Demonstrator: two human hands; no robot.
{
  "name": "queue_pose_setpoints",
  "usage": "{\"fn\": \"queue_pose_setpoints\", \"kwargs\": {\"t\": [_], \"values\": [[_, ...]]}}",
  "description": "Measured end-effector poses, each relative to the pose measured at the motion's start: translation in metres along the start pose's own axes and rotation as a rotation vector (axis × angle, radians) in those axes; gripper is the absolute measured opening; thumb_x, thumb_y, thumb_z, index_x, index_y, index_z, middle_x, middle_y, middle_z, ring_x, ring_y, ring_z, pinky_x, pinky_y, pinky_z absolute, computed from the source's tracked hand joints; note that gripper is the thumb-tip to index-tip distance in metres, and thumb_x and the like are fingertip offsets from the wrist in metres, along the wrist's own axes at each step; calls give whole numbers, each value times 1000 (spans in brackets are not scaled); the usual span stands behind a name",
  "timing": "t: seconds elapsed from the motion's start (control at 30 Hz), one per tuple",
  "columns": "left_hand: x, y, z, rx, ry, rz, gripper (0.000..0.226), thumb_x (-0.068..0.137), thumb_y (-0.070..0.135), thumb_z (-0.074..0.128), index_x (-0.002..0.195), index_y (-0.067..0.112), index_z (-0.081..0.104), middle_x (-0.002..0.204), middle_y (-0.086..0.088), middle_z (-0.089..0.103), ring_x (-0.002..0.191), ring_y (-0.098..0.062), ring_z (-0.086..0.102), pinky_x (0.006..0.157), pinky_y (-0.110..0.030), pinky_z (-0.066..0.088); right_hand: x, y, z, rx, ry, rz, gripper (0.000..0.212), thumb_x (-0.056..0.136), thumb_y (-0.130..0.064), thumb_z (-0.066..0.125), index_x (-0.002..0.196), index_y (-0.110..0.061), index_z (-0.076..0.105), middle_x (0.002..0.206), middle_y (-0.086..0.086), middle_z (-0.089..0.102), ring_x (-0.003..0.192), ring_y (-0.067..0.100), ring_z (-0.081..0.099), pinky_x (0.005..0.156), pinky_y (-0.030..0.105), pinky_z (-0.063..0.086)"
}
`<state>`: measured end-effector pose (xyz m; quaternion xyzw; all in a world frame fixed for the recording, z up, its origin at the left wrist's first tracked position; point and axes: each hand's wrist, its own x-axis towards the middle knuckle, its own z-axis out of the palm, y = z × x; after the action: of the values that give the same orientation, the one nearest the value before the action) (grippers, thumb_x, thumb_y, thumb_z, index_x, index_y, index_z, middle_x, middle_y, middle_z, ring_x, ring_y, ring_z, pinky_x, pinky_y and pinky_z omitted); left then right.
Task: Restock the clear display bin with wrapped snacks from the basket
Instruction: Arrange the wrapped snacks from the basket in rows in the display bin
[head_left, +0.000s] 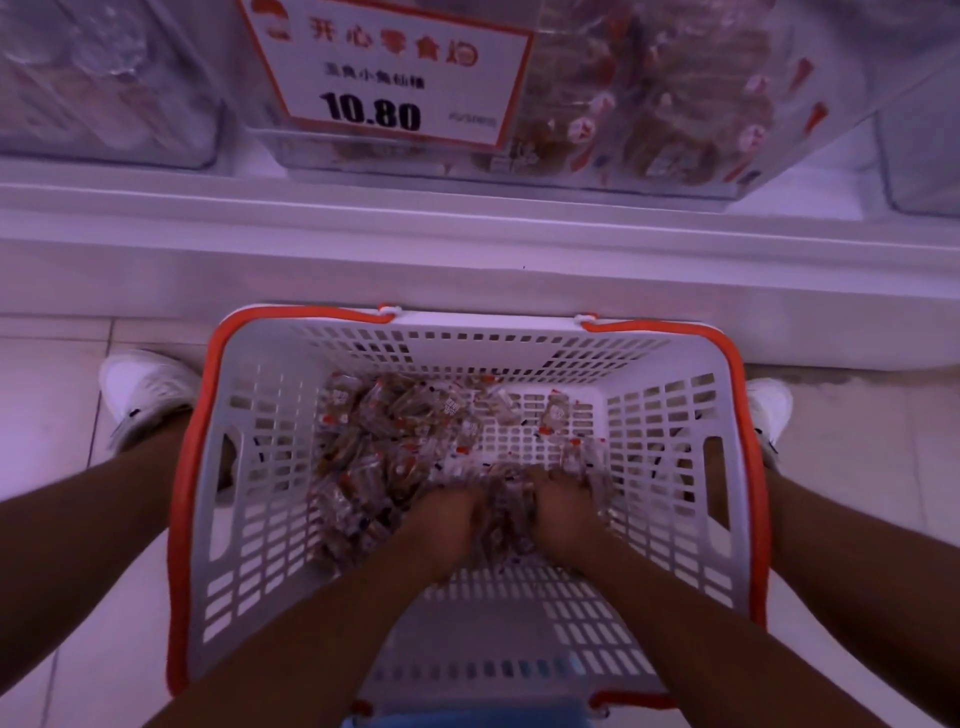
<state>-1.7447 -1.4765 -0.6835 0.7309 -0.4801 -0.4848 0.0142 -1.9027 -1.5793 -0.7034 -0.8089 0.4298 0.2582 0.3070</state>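
Head view: I have both hands down in the basket (260, 395), scooping. Left hand (441, 525) and right hand (561, 512) sit side by side, fingers curled down into the pile of wrapped snacks (374, 441), with a clump of packets pressed between the two palms. I read that as both hands grasping snacks; the fingertips are buried, so how much each one holds is hidden.

Handling, my judgement: small clear-film packets, light, loose, slick against each other. They shift rather than stack, so a one-handed pinch would shed most of them. Best hold is what I have now: two cupped hands under and around a mound, palms squeezing inward. Contents look like small brown pieces, probably not very fragile, but I'd avoid crushing.

Containers:
- Basket: white slotted plastic, orange rim, on the floor between my shoes. Snacks cover the floor ahead and left of my grip; right of and behind the grip the slotted bottom shows bare. Well short of full.
- Clear display bin (649, 130): on the shelf above and ahead of the grip, behind the price sign (384, 78) reading 10.80. Matching packets already visible inside, to the right of the sign. Fill level near the top is out of frame.
- Further clear bins flank it; contents too blurred to tell.
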Motion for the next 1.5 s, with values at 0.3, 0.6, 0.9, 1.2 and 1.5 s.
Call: {"fn": "queue_pose_setpoints", "kwargs": {"t": [0.3,0.6,0.9,1.2,1.5], "values": [[32,4,-14,43,92,-147,44,98,22,49,142,18,44,155,-21,24,125,-40,52,104,-42,45,14,-14,6,157,-21,137,89,81,-46,59,154,-14,21,152,21,27,146,39,14,120,47,18],[47,29,25,-511,195,-520,81,89,13,64,155,11,17,155,-26,20,138,-42,36,110,-41,38,24,-28,25,173,171,203,9,91,-6,54,82,-9,54,77,5,60,81,29,51,67,28,46],[50,12,20,-360,68,-326,41,89,20,62,128,15,51,123,-15,63,115,-35,60,98,-38,48,8,0,9,315,76,3,7,81,-16,62,85,-12,60,85,9,65,79,23,59,72,36,47],[41,2,-42,-857,136,-286,25,74,5,84,94,11,72,91,-10,73,80,-22,68,77,-35,55,14,13,-64,866,152,254,27,73,-9,85,96,-13,72,95,8,74,89,21,69,87,39,57],[-50,40,-176,-1099,261,-81,31,74,-11,66,95,12,69,81,-9,74,70,-26,69,58,-27,53,-39,-48,-177,1096,82,45,31,85,-8,74,116,-7,69,107,13,74,93,24,70,79,40,58]]}}
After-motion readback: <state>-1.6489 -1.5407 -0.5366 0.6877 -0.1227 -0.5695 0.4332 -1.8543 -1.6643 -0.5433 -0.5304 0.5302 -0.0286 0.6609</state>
